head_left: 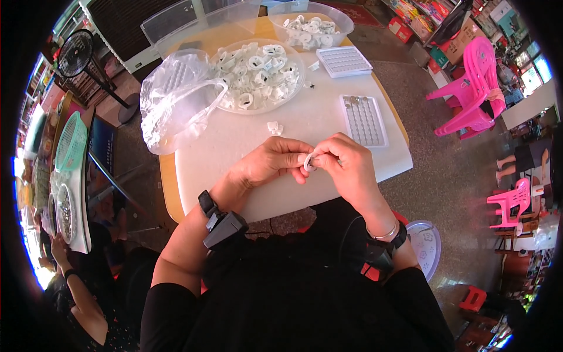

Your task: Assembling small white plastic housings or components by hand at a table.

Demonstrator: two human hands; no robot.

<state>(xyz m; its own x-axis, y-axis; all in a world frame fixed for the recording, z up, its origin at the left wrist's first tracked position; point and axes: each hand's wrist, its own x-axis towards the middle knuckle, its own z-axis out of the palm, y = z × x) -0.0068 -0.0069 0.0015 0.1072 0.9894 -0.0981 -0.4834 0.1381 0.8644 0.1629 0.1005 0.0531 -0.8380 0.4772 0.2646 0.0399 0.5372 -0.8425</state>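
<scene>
Over the near part of the table, my two hands meet at a small white ring-shaped plastic part point(309, 162). My left hand point(272, 161) pinches it from the left with thumb and fingers. From the other side, the fingertips of my right hand point(346, 164) press on the same part; whether they also hold a smaller piece is hidden. A loose white plastic piece point(275, 128) lies just beyond my left hand. To the right of my hands is a white compartment tray point(365, 124) with small greyish pieces in its far end.
A round clear tray point(300, 82) heaped with white parts stands mid-table beside a crumpled plastic bag point(170, 111). Behind are a clear bowl point(346, 26) of similar parts and a second compartment tray point(344, 61). Pink chairs point(478, 88) stand right; another person's arm point(82, 293) shows lower left.
</scene>
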